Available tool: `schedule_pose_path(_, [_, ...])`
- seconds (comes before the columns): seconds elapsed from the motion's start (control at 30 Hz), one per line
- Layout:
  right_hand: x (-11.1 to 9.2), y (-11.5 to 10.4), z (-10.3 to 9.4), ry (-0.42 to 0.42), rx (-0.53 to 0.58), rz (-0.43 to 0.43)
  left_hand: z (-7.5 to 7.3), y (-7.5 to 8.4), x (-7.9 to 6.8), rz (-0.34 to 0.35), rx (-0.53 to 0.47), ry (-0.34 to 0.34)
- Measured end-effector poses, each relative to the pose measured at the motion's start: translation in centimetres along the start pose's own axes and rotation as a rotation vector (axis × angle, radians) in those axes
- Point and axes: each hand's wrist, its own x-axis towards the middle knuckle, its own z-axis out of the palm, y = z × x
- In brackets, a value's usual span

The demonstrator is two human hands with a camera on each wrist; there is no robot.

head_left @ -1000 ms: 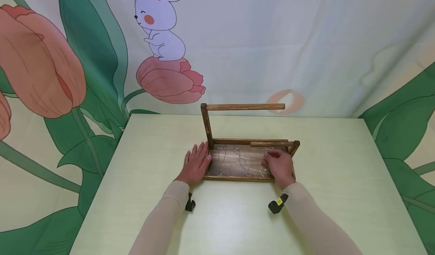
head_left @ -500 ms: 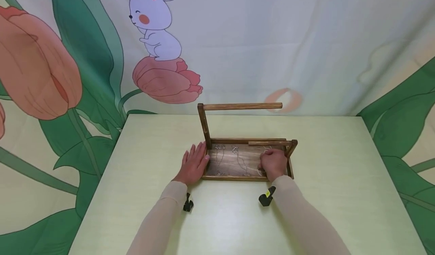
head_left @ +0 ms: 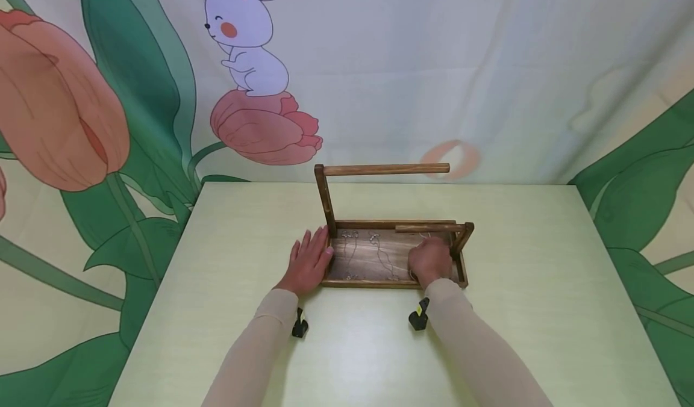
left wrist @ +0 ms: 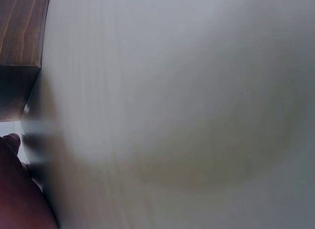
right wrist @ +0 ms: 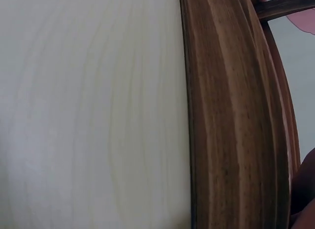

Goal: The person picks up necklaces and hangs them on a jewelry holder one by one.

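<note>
A brown wooden jewelry stand has a shallow tray (head_left: 398,285) with a tall L-shaped bar (head_left: 385,169) at its left end and a lower bar (head_left: 425,229) at its right. Thin silvery necklaces (head_left: 351,250) lie on the tray floor, one chain (head_left: 382,256) near the middle. My left hand (head_left: 306,264) rests flat on the table, thumb against the tray's left end. Inside the right part of the tray, my right hand (head_left: 431,259) reaches down with fingers bent, next to a pale loop (head_left: 412,273). Its fingertips are hidden; I cannot tell what they hold.
The stand sits on a pale wood-grain table (head_left: 358,341). Behind it hangs a cloth (head_left: 406,64) printed with a rabbit and tulips, close beyond the table's back edge. A pale shape (head_left: 425,235) shows under the low bar.
My right hand has shifted left and turned over inside the tray, covering most of the pale loop seen before. The left hand stays in place; the whole view has drifted slightly.
</note>
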Motion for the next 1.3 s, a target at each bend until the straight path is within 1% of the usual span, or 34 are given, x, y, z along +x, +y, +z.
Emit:
schedule_pose_path(0.1, [-0.3, 0.3, -0.1, -0.039, 0.016, -0.004, 0.1, 0.0, -0.1, 0.006, 0.003, 0.002])
schedule_pose_path(0.17, [-0.5, 0.3, -0.4, -0.073, 0.062, 0.004, 0.1, -0.1, -0.1, 0.008, 0.003, 0.000])
schedule_pose_path(0.23, [-0.5, 0.4, -0.5, -0.092, 0.131, 0.011, 0.1, -0.1, 0.0, 0.010, 0.001, -0.001])
schedule_pose_path(0.4, [0.0, 0.6, -0.1, -0.062, 0.338, 0.009, 0.2, -0.1, 0.0, 0.012, -0.002, 0.004])
schedule_pose_path(0.53, [-0.1, 0.6, -0.3, -0.038, 0.443, -0.005, 0.3, -0.2, 0.0, 0.005, -0.001, 0.002])
schedule_pose_path(0.67, [-0.6, 0.6, -1.0, -0.037, 0.516, -0.042, 0.3, -0.2, 0.0, 0.001, -0.001, -0.001])
schedule_pose_path(0.83, [-1.3, 0.6, -1.7, -0.049, 0.554, -0.086, 0.2, -0.2, 0.0, 0.000, 0.005, -0.002])
schedule_pose_path(1.0, [-2.1, 0.4, -2.4, -0.047, 0.540, -0.109, 0.3, -0.1, 0.0, -0.006, 0.003, -0.009])
schedule_pose_path(1.13, [-3.0, -0.1, -3.0, -0.037, 0.534, -0.145, 0.2, 0.0, 0.1, -0.004, 0.005, -0.010])
schedule_pose_path(1.3, [-4.1, -0.7, -3.7, -0.049, 0.577, -0.171, 0.1, -0.3, 0.1, -0.003, 0.024, 0.000])
